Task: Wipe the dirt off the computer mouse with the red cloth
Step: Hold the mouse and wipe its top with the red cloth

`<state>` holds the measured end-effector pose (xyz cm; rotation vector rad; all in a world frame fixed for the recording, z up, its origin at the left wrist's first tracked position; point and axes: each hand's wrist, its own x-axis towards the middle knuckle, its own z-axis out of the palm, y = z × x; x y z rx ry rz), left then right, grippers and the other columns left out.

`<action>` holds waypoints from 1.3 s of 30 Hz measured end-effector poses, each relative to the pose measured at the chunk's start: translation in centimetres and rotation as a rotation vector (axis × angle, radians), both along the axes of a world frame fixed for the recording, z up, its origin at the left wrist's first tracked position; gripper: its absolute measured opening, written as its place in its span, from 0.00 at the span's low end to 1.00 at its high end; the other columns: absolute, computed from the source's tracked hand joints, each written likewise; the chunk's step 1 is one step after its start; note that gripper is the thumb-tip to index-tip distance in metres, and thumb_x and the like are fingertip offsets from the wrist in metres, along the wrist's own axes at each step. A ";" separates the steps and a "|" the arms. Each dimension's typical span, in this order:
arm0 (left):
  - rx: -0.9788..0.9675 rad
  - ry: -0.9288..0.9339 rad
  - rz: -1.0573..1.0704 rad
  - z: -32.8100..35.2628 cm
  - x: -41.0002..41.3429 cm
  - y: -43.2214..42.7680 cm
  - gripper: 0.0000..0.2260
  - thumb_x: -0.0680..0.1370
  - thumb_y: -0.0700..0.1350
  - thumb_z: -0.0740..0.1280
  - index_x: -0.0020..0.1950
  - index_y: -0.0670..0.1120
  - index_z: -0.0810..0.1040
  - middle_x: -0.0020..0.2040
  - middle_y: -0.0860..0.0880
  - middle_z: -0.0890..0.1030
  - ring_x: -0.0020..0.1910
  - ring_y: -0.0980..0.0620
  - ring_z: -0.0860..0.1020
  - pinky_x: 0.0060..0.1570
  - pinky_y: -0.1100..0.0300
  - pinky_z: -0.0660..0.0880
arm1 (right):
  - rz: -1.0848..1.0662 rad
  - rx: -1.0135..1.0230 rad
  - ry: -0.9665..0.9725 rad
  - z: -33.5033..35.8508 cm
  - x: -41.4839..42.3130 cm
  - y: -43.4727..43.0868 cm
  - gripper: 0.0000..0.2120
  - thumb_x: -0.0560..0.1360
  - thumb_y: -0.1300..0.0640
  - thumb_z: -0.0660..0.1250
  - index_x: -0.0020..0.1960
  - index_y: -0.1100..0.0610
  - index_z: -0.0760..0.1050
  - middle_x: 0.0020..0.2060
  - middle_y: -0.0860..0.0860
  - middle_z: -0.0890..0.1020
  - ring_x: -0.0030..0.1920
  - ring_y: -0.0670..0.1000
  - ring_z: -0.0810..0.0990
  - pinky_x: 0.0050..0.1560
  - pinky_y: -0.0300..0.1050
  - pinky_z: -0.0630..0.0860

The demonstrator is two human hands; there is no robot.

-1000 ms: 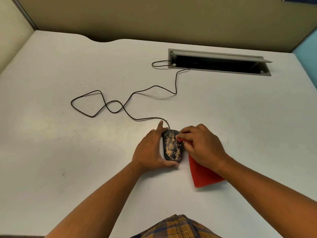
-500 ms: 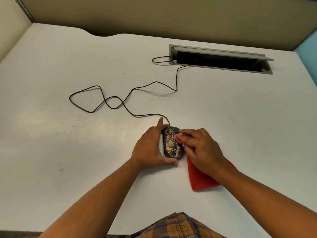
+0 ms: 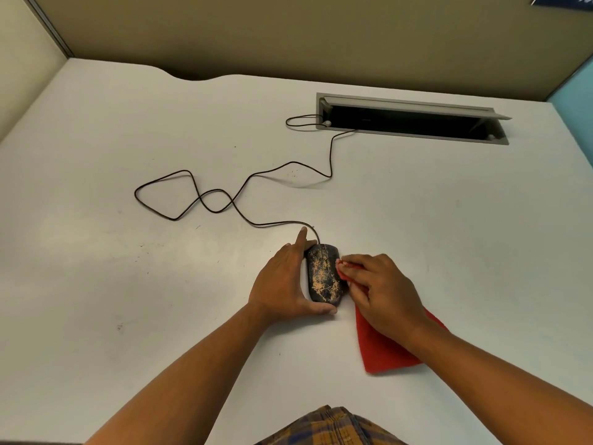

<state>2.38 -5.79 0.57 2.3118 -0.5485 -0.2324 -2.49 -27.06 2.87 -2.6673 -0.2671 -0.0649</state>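
A black computer mouse (image 3: pixel 323 277) speckled with tan dirt lies on the white desk near its middle. My left hand (image 3: pixel 284 284) grips it from the left side, thumb curled under its near end, index finger stretched forward beside the cable. My right hand (image 3: pixel 382 292) holds the red cloth (image 3: pixel 385 351) and presses a bunched part of it against the mouse's right side. The rest of the cloth trails flat on the desk beneath my right wrist.
The mouse's black cable (image 3: pixel 224 200) loops across the desk to the left and runs back into a grey cable slot (image 3: pixel 410 118) with an open lid at the far right. Beige partition walls (image 3: pixel 288 33) close off the desk's far edge.
My right hand with the cloth has slid slightly along the mouse's right side. My left hand keeps the same grip and the mouse stays in place.
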 end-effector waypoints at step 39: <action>0.005 -0.008 -0.005 0.1 0.0 0.0 0.64 0.57 0.74 0.74 0.80 0.48 0.45 0.72 0.52 0.70 0.69 0.54 0.69 0.67 0.57 0.68 | 0.070 0.003 -0.065 0.6 -0.8 0.5 0.15 0.76 0.59 0.67 0.62 0.52 0.81 0.59 0.45 0.80 0.55 0.52 0.75 0.47 0.51 0.79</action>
